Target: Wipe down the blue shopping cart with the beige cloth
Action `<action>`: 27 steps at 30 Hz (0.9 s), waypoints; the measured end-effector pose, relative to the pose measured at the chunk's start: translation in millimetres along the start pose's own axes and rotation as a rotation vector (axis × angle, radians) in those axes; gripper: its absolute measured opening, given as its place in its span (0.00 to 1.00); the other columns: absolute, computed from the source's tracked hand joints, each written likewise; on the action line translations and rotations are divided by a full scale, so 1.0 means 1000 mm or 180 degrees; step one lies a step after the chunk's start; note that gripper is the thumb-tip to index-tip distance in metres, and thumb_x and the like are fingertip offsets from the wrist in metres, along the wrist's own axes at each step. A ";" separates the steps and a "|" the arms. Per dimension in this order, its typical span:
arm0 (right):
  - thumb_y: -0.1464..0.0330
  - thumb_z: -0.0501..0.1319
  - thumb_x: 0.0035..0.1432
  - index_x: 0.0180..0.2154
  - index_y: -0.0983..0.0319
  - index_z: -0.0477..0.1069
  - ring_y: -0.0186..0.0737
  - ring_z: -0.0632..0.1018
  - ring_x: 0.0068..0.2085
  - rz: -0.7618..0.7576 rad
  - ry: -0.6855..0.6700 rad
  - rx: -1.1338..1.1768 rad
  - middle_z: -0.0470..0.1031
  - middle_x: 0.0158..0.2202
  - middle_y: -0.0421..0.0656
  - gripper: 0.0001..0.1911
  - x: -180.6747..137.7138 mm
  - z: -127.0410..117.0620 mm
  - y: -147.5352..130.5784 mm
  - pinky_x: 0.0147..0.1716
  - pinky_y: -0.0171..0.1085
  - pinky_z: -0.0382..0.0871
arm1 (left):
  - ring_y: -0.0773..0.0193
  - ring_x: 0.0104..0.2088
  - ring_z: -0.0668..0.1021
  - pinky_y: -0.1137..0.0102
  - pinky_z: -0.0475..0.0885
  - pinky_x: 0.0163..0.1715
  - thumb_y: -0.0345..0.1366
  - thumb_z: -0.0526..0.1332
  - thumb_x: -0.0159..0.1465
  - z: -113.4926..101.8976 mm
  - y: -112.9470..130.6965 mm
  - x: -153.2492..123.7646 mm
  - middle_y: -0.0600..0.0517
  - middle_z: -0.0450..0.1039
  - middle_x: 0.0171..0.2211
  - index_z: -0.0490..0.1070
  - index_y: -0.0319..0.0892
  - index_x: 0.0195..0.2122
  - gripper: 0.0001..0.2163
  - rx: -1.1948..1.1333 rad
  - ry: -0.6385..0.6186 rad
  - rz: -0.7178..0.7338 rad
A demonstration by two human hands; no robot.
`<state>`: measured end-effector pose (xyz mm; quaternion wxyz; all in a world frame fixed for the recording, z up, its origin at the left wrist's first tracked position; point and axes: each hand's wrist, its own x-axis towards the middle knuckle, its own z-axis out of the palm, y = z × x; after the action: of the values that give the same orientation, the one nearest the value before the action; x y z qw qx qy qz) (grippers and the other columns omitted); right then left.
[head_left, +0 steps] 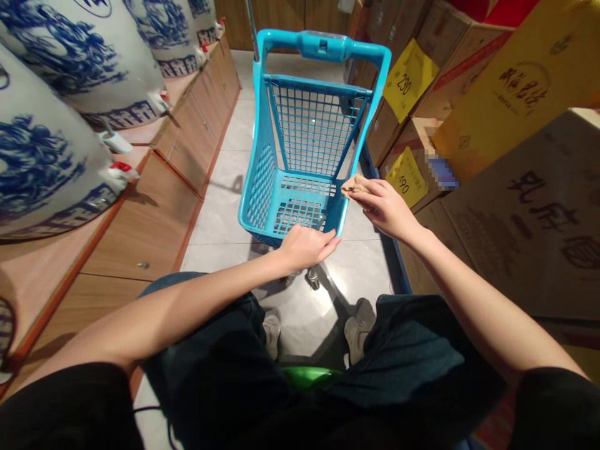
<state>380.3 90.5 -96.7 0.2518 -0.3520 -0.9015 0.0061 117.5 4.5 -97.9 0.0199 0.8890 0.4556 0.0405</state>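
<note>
Left hand (307,245): gripping the near rim of the blue basket (300,156); fingers curling over the edge, thumb side toward the right corner.
Right hand (384,205): pinching a small tan cloth (355,185) between thumb and fingertips; other fingers lying loosely together.
Cloth: lying at the tips of the right fingers, pressing on the basket's right rim; it looks crumpled, though its shape is hard to make out.
Key relation: the rim is running away from the fingers toward the handle (323,45); the right hand is nearer it.
Basket: standing just ahead of both hands, between the person's knees.
Left of the hands: blue-and-white jars (51,156) sitting on a wooden counter (154,219).
Right of the hands: stacked cartons (529,212) carrying yellow price tags (407,78).
</note>
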 end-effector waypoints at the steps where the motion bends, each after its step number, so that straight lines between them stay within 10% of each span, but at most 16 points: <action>1: 0.77 0.60 0.67 0.60 0.55 0.80 0.56 0.77 0.62 -0.0029 0.0074 -0.0045 0.75 0.70 0.51 0.25 0.000 0.002 -0.001 0.62 0.63 0.77 | 0.53 0.36 0.88 0.67 0.66 0.27 0.48 0.47 0.81 0.003 -0.002 -0.003 0.44 0.88 0.37 0.83 0.46 0.57 0.25 -0.0008 0.0072 0.0056; 9: 0.72 0.61 0.73 0.52 0.57 0.82 0.50 0.76 0.67 -0.1117 0.0315 -0.0155 0.85 0.56 0.45 0.13 -0.005 0.020 -0.070 0.65 0.52 0.79 | 0.58 0.32 0.88 0.68 0.68 0.26 0.47 0.49 0.79 0.010 -0.027 -0.030 0.47 0.86 0.29 0.85 0.45 0.44 0.24 -0.0063 0.0495 0.0512; 14: 0.70 0.58 0.75 0.56 0.56 0.81 0.52 0.76 0.67 -0.0747 0.0273 -0.0037 0.82 0.61 0.48 0.15 0.008 0.012 -0.045 0.65 0.58 0.78 | 0.59 0.35 0.89 0.68 0.74 0.30 0.45 0.50 0.77 0.013 -0.051 -0.037 0.48 0.88 0.35 0.85 0.46 0.49 0.22 -0.0383 0.0609 0.0726; 27: 0.71 0.59 0.73 0.55 0.56 0.81 0.52 0.75 0.66 -0.0827 0.0044 -0.0013 0.82 0.61 0.49 0.16 0.011 0.017 -0.069 0.63 0.56 0.78 | 0.43 0.48 0.88 0.60 0.77 0.41 0.52 0.53 0.78 -0.031 -0.004 -0.006 0.38 0.86 0.48 0.77 0.38 0.57 0.24 0.0004 -0.0775 -0.0512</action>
<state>322.1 48.6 -93.3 0.2560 -0.2328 -0.9377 -0.0309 107.9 2.4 -67.6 0.0777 0.8480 0.5196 -0.0696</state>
